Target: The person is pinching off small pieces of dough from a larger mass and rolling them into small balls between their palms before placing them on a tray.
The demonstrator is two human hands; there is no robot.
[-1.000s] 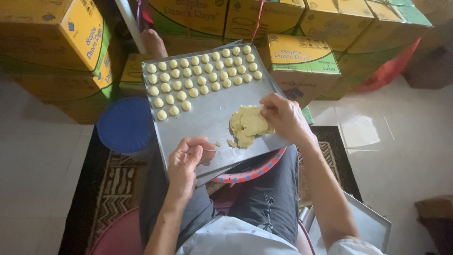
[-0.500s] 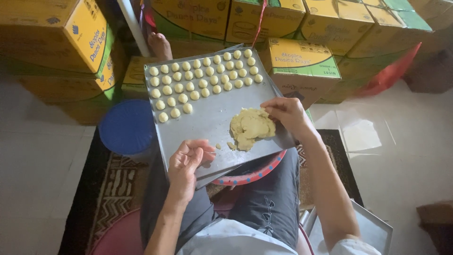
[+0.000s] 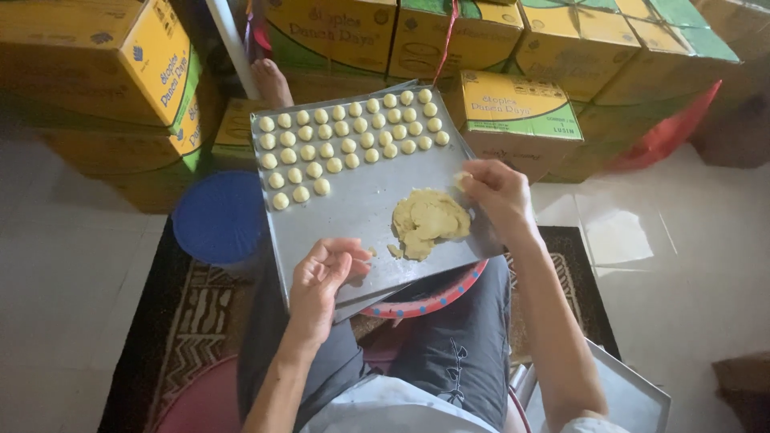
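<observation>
while the flat grey metal baking tray (image 3: 365, 200) lay across the lap, i saw the left hand (image 3: 321, 281) curled at the tray's near edge, fingers bent loosely toward the palm; i could not tell whether anything sat inside them. the right hand (image 3: 497, 196) hovered over the tray's right side, its fingertips pinched on a small bit of pale yellow dough (image 3: 463, 180). the lumpy mound of pale yellow dough (image 3: 429, 222) rested on the tray's near right part, just beside that hand. rows of small round pale dough balls (image 3: 345, 140) covered the tray's far half. a round blue plastic lid (image 3: 220, 216) lay left of the tray, and a red-rimmed round basin (image 3: 429, 301) peeked out beneath its near edge. stacked yellow and green cardboard boxes (image 3: 513, 104) stood beyond the tray.
</observation>
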